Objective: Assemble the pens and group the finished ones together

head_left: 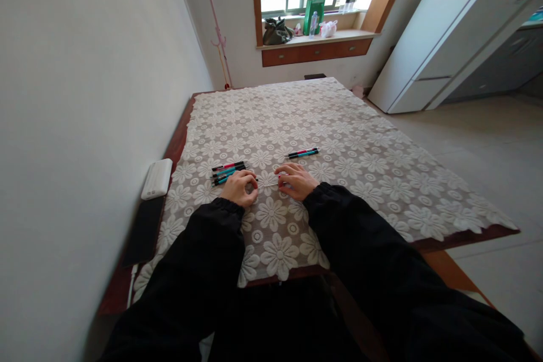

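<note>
While both sets of fingers pinch a thin pen refill (pixel 268 183) between them, the left hand (pixel 240 188) and right hand (pixel 297 180) rest on the lace tablecloth (pixel 360 141). Pen cluster (pixel 229 171) lies just left; pen pair (pixel 302 153) beyond. Open cloth extends rightward to the table edge (pixel 462 237).

Table (pixel 424 192) against wall on left. Left hand (pixel 240 187) and right hand (pixel 297 180) side by side on near middle of table. Pen cluster (pixel 229 171) just behind left hand; 2 pens (pixel 302 153) behind right hand. Power bank (pixel 156 179) at left edge. Windowsill (pixel 316 39) beyond far end.
</note>
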The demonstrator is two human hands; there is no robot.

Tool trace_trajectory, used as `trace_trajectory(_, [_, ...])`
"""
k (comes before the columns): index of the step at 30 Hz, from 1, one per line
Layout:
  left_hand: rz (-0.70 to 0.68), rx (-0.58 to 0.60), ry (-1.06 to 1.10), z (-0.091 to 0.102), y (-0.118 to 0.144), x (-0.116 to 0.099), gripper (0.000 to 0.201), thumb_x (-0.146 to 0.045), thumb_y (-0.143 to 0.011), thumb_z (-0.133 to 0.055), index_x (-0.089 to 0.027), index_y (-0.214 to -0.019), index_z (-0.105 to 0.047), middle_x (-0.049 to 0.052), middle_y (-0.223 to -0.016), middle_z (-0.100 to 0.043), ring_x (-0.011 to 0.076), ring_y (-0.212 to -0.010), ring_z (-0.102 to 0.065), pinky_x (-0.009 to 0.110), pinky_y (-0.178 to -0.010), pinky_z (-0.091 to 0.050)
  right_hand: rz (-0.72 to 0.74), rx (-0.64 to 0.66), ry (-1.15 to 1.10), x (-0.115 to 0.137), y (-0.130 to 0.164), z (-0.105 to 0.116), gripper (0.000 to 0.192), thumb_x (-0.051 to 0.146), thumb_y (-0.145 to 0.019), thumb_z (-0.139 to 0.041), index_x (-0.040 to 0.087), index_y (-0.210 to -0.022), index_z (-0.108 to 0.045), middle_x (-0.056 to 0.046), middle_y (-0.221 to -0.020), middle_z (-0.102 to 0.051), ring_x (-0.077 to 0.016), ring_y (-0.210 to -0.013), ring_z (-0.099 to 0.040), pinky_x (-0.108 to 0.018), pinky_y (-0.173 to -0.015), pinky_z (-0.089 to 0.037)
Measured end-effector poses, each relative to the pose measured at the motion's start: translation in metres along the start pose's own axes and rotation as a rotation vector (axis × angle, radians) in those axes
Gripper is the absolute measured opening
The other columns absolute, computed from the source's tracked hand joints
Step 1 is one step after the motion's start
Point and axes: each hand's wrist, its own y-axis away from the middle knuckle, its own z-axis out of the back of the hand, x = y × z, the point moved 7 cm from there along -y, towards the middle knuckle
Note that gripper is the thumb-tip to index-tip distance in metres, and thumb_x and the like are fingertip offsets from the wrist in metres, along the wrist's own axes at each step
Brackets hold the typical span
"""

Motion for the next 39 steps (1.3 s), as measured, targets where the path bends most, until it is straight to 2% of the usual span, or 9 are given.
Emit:
trace_trajectory(3, [0.001, 0.003, 0.000, 0.001, 0.000, -0.001, 0.005, -0.021, -0.071, -0.067, -0.022, -0.075, -0.069, 0.005, -0.110, -0.071, 0.0252, -0.105, -0.063, 0.042, -0.099, -0.049, 0.000, -0.030, -0.005, 0.000, -0.001, 0.006, 0.001, 0.023, -0.088, -0.069, 0.024, -0.089, -0.069, -0.006, -0.124, -0.064, -0.0280, -0.120, -0.053, -0.048, -0.106, -0.039])
trace_trajectory(9, [-0.009, -0.006, 0.018, 0.002, 0.000, -0.001, 0.012, -0.019, -0.069, -0.066, -0.021, -0.081, -0.069, 0.006, -0.110, -0.071, 0.0253, -0.106, -0.063, 0.042, -0.100, -0.048, -0.104, -0.148, 0.024, -0.010, -0.001, 0.019, 0.014, 0.021, -0.096, -0.055, 0.023, -0.095, -0.069, -0.008, -0.116, -0.067, -0.0261, -0.113, -0.056, -0.045, -0.102, -0.041])
trace_trajectory(15, [0.000, -0.024, 0.048, 0.004, 0.000, 0.000, 0.017, -0.014, -0.068, -0.060, -0.021, -0.083, -0.067, 0.006, -0.112, -0.069, 0.0244, -0.109, -0.063, 0.040, -0.101, -0.049, -0.189, -0.252, 0.047, -0.017, 0.002, 0.026, 0.019, 0.012, -0.089, -0.053, 0.023, -0.088, -0.069, -0.007, -0.113, -0.068, -0.0259, -0.110, -0.057, -0.044, -0.099, -0.043])
trace_trajectory(21, [-0.005, -0.050, 0.046, 0.009, 0.001, -0.003, 0.022, -0.010, -0.066, -0.058, -0.022, -0.083, -0.066, 0.005, -0.112, -0.069, 0.0240, -0.109, -0.063, 0.039, -0.102, -0.049, -0.086, -0.152, 0.024, -0.008, 0.000, 0.019, 0.021, 0.009, -0.077, -0.057, 0.023, -0.088, -0.068, -0.006, -0.118, -0.066, -0.0273, -0.115, -0.055, -0.047, -0.104, -0.040])
trace_trajectory(27, [-0.001, -0.119, 0.038, 0.018, 0.002, -0.006, 0.026, -0.006, -0.065, -0.057, -0.023, -0.082, -0.066, 0.003, -0.110, -0.070, 0.0234, -0.108, -0.062, 0.040, -0.103, -0.048, -0.132, -0.168, 0.023, -0.013, 0.001, 0.021, 0.032, 0.002, -0.067, -0.052, 0.023, -0.086, -0.067, -0.006, -0.119, -0.065, -0.0274, -0.116, -0.054, -0.046, -0.105, -0.040])
trace_trajectory(34, [0.124, -0.206, 0.030, 0.023, 0.001, 0.006, 0.024, -0.005, -0.067, -0.054, -0.023, -0.075, -0.067, 0.002, -0.102, -0.072, 0.0236, -0.104, -0.063, 0.041, -0.100, -0.049, -0.289, -0.328, 0.107, -0.025, 0.006, 0.031, 0.020, 0.005, -0.074, -0.058, 0.023, -0.078, -0.064, -0.007, -0.110, -0.068, -0.0291, -0.108, -0.057, -0.047, -0.097, -0.044])
trace_trajectory(39, [0.086, -0.156, -0.001, 0.018, 0.001, 0.001, 0.017, -0.011, -0.070, -0.060, -0.023, -0.076, -0.070, 0.003, -0.106, -0.072, 0.0248, -0.105, -0.063, 0.042, -0.099, -0.049, -0.227, -0.266, 0.069, -0.019, 0.003, 0.026, 0.019, 0.008, -0.076, -0.060, 0.023, -0.084, -0.067, -0.007, -0.115, -0.066, -0.0286, -0.112, -0.056, -0.047, -0.100, -0.043])
